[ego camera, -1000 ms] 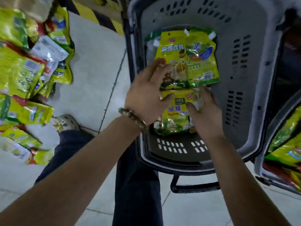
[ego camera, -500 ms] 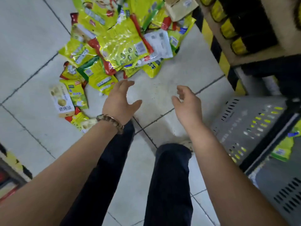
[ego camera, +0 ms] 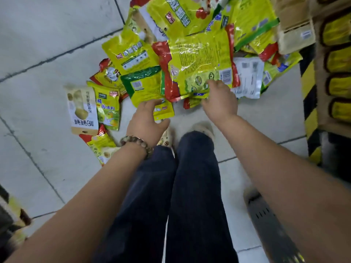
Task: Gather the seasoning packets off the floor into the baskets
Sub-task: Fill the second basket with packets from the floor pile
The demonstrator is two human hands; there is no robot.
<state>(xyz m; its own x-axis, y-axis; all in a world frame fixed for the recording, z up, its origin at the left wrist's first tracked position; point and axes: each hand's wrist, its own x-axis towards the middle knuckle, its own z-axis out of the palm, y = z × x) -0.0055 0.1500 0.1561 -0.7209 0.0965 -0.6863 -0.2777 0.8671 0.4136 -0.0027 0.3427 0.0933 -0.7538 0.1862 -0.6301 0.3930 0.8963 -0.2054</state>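
A heap of yellow, green and red seasoning packets (ego camera: pixel 133 54) lies on the tiled floor ahead of my feet. My left hand (ego camera: pixel 146 120) hovers low with fingers spread, its fingertips touching a small yellow packet (ego camera: pixel 164 110) at the heap's near edge. The fingers of my right hand (ego camera: pixel 218 100) rest on the lower edge of a large yellow packet with a red border (ego camera: pixel 201 61); its thumb is hidden. Neither hand lifts anything. A corner of the grey basket (ego camera: pixel 266 217) shows at the bottom right behind my right forearm.
A beige packet (ego camera: pixel 81 109) and a white packet (ego camera: pixel 248 80) lie at the heap's sides. A shelf base with yellow-black stripes (ego camera: pixel 309 92) and a cardboard box (ego camera: pixel 292 25) stand on the right. My legs and shoes (ego camera: pixel 203 128) are just below the hands.
A second ago both hands pressed packets down inside the grey basket. My view then swung to the floor heap, and both empty hands have come down onto its near edge.
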